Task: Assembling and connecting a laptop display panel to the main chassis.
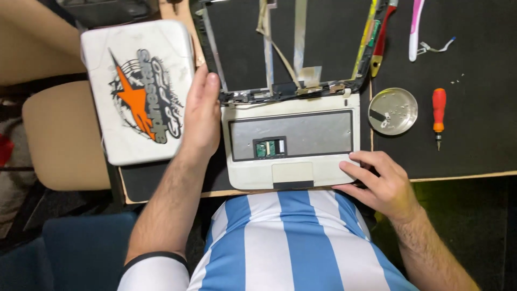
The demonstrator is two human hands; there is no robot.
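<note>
Head view: left hand (200,116) grips scuffed white lid cover (137,91); right hand (379,183) rests flat on stripped laptop base (291,140).

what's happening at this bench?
A person is stripping down a small white laptop. The left hand holds the removed white lid cover, which bears an orange star graphic, off to the left of the machine. The right hand rests on the base's front right corner. The keyboard is out, baring a grey metal plate and a green board. The screen frame is empty, ribbon cables showing. A screw dish and orange screwdriver lie to the right on the black mat.
</note>
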